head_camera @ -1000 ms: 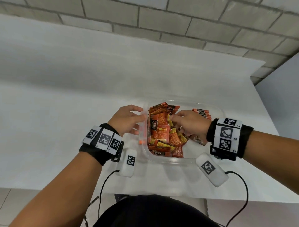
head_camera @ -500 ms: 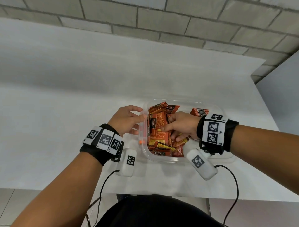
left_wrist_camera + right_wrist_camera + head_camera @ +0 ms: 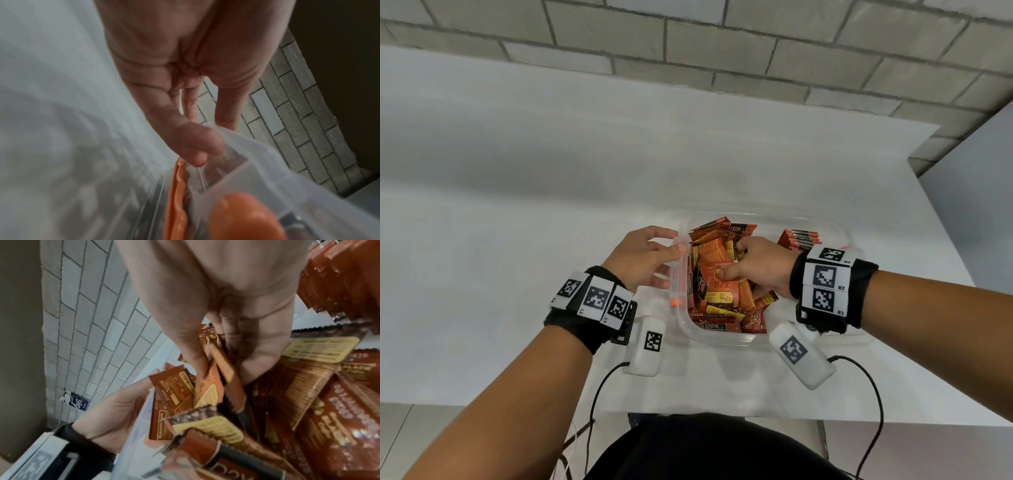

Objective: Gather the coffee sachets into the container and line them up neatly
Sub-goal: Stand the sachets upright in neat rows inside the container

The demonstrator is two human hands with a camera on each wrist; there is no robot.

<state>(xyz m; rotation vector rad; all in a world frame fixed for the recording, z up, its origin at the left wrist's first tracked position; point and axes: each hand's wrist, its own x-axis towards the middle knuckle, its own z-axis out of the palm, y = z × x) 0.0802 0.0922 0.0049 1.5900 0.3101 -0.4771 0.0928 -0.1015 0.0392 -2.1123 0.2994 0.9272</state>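
Between the hands, head view: a clear plastic container [image 3: 722,339] holds jumbled orange-brown foil coffee sachets [image 3: 717,274]. Left wrist view: the left hand [image 3: 185,65], fingers relaxed, steadies its rim. Right wrist view: the right hand [image 3: 205,288] pinches several sachets. The lining-up step seems to be in hand, and next they likely need standing against the neat row [image 3: 339,280] beyond that hand.

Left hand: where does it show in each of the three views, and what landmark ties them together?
Head: left hand centre-left, fingers at the container left rim.
Left wrist: fills the top centre, one fingertip on the clear rim.
Right wrist: lower left, palm outside the clear wall, sachets beyond.
Shared landmark: the clear container's left wall.
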